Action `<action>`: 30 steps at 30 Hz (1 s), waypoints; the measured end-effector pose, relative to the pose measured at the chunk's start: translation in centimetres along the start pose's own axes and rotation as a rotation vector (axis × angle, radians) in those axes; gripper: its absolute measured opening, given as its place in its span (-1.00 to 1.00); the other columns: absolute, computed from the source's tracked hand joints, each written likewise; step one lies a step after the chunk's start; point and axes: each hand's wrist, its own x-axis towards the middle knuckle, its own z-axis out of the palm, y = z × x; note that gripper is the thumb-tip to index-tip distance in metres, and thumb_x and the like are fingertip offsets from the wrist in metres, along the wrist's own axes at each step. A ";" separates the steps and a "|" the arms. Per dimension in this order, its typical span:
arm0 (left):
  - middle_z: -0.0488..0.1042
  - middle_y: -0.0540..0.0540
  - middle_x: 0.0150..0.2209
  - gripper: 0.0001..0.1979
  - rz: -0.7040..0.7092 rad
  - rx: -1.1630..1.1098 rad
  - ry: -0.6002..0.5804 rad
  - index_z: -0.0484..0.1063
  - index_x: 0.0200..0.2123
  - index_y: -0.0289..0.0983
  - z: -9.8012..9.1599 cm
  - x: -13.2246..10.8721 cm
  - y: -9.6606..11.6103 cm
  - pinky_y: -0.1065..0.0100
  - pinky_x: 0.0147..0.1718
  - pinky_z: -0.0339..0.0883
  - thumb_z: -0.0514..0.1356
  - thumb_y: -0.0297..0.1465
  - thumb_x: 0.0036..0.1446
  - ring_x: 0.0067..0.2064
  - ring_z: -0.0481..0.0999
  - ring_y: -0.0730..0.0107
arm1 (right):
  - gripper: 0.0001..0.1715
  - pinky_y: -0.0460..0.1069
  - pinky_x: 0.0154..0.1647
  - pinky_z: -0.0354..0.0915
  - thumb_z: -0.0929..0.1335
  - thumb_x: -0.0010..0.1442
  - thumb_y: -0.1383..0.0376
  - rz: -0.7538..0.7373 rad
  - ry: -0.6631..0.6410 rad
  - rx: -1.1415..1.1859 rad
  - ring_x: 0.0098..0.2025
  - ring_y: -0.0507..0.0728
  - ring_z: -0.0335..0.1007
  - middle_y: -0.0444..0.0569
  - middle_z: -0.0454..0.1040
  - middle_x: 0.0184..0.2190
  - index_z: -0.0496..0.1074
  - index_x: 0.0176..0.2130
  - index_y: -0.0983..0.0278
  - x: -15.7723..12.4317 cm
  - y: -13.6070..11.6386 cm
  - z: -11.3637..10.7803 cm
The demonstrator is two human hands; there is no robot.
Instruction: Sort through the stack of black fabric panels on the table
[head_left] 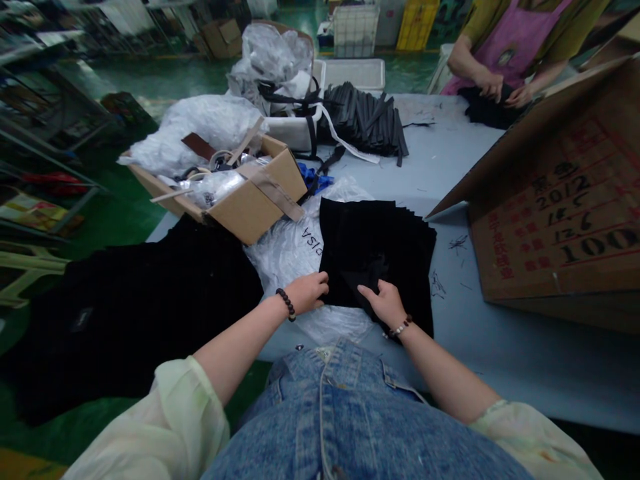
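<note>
A stack of black cloth pieces lies in front of me, its far and right edges fanned in layers. My left hand is at the stack's near left edge, fingers curled and closed on the cloth there. On the near right part, my right hand grips a raised fold of the top piece between thumb and fingers; the fingers under the cloth are hidden. Crumpled clear plastic with black lettering spreads under and beside the stack. To the left, a large heap of black cloth hangs over the table edge.
An open cardboard box of plastic and tape rolls stands behind the plastic. Beyond are a white bin and dark strips. A large printed carton flanks the right. Across the table, a co-worker in a pink apron handles black cloth.
</note>
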 end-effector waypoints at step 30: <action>0.38 0.01 -0.66 -0.82 -0.614 -0.701 0.086 0.40 -0.47 -0.34 -2.2 2.1 1.6 0.55 -0.62 0.17 0.11 -0.35 0.05 -0.61 0.39 0.51 | -0.78 -0.03 -0.38 0.23 0.32 0.02 0.21 -0.154 0.025 -0.224 -0.40 0.14 0.34 0.01 0.43 -0.47 0.44 -0.36 0.32 -0.5 -0.8 0.1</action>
